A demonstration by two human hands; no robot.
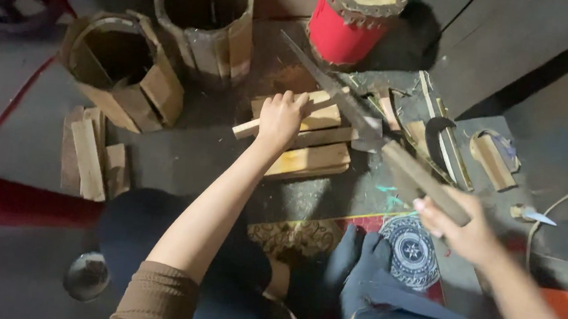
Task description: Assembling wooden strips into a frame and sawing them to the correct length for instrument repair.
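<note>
Head view: left hand [279, 119] grasps a wooden slat [287, 113] atop stacked wood pieces [308, 156]. Right hand [461, 228] clenches the handle of a long blade [345, 99], angled just above the slat's far end. Bare floor [194, 158] lies left of the grip.

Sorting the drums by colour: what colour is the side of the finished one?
Red drum, seen in the head view.
</note>
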